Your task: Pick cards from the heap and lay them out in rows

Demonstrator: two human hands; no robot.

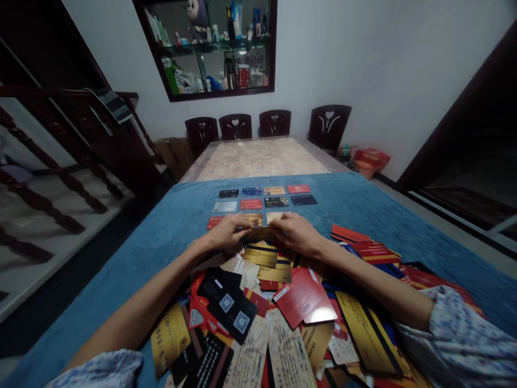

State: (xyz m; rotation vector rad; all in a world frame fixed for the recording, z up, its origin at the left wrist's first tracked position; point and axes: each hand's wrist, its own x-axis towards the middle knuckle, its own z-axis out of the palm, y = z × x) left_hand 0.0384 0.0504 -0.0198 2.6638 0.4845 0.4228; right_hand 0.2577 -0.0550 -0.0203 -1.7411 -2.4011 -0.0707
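Observation:
My left hand and my right hand are closed on opposite ends of one brownish-gold card, held tilted at the far side of a heap. Just beyond it, rows of cards lie face up on the blue cloth; a gold card and a pale card show in the nearest row, partly covered by my hands. Under my wrists spreads the heap: gold cards, black cards with QR codes, red cards and long patterned cards, overlapping at odd angles.
A blue cloth covers the near part of the table; its far part has a pale patterned top. Several dark chairs stand behind it. More cards spill to the right, past my forearm. A wooden railing runs along the left.

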